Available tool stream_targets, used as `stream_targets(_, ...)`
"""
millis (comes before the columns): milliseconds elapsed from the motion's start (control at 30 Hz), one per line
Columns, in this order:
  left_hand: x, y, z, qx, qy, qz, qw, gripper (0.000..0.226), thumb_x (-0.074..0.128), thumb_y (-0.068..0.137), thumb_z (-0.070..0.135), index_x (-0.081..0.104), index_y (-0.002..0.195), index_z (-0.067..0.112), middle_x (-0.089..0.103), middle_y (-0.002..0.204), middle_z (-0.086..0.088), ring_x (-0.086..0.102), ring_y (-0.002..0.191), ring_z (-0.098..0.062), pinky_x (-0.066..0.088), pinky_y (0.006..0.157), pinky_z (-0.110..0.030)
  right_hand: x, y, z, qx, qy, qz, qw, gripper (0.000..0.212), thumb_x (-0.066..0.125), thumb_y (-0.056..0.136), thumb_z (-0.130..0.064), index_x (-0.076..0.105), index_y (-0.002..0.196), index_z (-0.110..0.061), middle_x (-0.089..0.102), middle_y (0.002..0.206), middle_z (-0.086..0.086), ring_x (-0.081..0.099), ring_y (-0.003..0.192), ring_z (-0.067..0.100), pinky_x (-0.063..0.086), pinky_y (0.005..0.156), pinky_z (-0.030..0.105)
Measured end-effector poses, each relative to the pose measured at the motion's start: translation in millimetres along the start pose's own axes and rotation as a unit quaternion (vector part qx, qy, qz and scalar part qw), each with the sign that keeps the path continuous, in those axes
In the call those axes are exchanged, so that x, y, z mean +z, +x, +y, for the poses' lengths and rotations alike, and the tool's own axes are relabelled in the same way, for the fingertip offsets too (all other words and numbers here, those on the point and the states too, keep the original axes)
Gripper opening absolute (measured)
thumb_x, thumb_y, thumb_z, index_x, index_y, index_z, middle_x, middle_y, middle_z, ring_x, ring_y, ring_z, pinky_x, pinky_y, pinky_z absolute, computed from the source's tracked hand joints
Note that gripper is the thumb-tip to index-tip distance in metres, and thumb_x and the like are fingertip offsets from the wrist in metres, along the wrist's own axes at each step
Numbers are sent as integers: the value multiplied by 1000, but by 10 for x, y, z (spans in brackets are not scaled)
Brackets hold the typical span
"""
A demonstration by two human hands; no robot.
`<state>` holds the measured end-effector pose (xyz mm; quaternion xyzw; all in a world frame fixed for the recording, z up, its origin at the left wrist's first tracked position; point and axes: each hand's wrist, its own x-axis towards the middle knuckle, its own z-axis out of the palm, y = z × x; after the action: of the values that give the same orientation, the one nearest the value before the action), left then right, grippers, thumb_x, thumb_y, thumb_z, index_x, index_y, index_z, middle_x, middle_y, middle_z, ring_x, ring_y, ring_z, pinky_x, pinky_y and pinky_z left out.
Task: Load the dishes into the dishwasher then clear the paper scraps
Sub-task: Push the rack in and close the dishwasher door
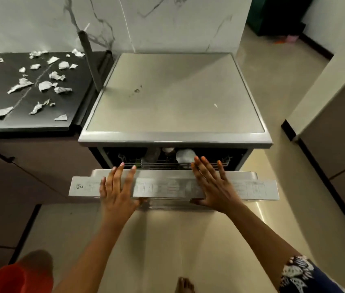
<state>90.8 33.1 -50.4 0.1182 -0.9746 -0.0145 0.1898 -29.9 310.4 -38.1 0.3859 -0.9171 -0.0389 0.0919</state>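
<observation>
Left hand [117, 191]: laid flat on the top edge of the dishwasher door [167, 190], left of its middle; 4 fingers straight and fanned wide, tips reaching over the edge toward the rack, thumb down at the front lip.
Right hand [211, 187]: flat on the same edge, right of its middle; fingers straight and spread, holding nothing, thumb at the front lip too.
Arms: both bare forearms stretched forward, the left rising from the bottom middle, the right from the lower right corner; the 2 hands sit well apart.
Dishwasher door: tilted up, ajar, with a dark gap between it and the body; a pale printed strip runs along its top edge under both palms.
Rack [167, 165]: wire front rail visible in the gap, just beyond the fingertips.
Dishes: inside the machine, a white bowl [185, 155] near the right fingertips and a clear glass piece [152, 154] left of it; the rest is too dark to tell.
Dishwasher top [173, 92]: pale steel slab with a dark smudge [136, 90] near its middle and 1 white fleck [215, 105] toward its right edge.
Paper scraps [45, 85]: many crumpled white bits scattered across the black counter [30, 124], left of the machine.
Dark rod [89, 60]: leaning in the slot between the counter's right edge and the machine.
Floor [167, 240]: glossy beige tile; 1 bare foot [185, 285] at the bottom edge, an orange object [15, 280] in the bottom left corner.
</observation>
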Motion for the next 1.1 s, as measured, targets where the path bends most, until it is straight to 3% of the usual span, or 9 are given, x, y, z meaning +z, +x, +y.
stream_targets(100, -19, 373, -97, 62, 23, -22, 998, 108, 35, 70, 84, 8, 154, 22, 13, 159, -15, 10, 147, -34, 8, 116, -58, 12, 205, 138, 11, 2, -7, 1000, 112, 40, 72, -81, 9, 151, -8, 4, 158, 13, 5, 146, 27, 5, 116, 52)
stream_targets(233, -108, 932, -59, 81, 12, -46, 996, 128, 67, 60, 73, -3, 154, 21, -5, 161, -12, -5, 147, -32, -2, 116, -56, -149, 602, 306, 58, 2, 9, 998, 127, 56, 60, -81, 8, 151, -7, 0, 158, 15, 1, 146, 31, 2, 115, 54)
stream_targets(333, -112, 1348, -131, 82, 13, -99, 992, 128, 64, 60, 76, -10, 152, 27, -15, 160, -5, -16, 147, -27, -14, 116, -49, -224, 924, 424, 55, -9, -18, 998, 128, 64, 56, -78, 10, 151, -11, 8, 157, 16, 5, 145, 33, 2, 115, 55)
stream_targets(500, 16, 1651, -321, 122, 16, -193, 973, 117, 22, 57, 97, -11, 150, 35, -9, 160, 5, -11, 147, -17, -6, 117, -43, -114, 1072, 538, 30, 12, -37, 999, 119, 70, 57, -72, 18, 150, -18, 23, 155, 14, 24, 141, 35, 18, 111, 55)
stream_targets(667, 71, 1638, -370, 150, 10, -176, 973, 110, 33, 65, 87, -4, 153, 32, -1, 160, 7, 1, 147, -19, 11, 118, -50, -103, 1078, 555, 17, 17, -20, 1000, 115, 73, 59, -67, 21, 149, -18, 26, 154, 14, 28, 140, 35, 23, 109, 55)
stream_targets(833, 93, 1618, -377, 163, 14, -155, 974, 96, 34, 76, 77, 7, 153, 28, 12, 160, 1, 13, 147, -24, 17, 115, -51, -122, 1086, 656, -28, 21, -4, 999, 111, 78, 62, -55, 18, 148, -19, 27, 154, 11, 29, 139, 34, 30, 109, 52)
stream_targets(1100, 164, 1556, -365, 174, 0, -103, 979, 83, 34, 84, 70, 23, 151, 23, 26, 157, -3, 26, 143, -28, 25, 113, -49, -59, 1052, 623, -19, 13, 42, 999, 94, 76, 70, -48, 30, 146, -18, 34, 151, 9, 36, 136, 32, 32, 108, 51)
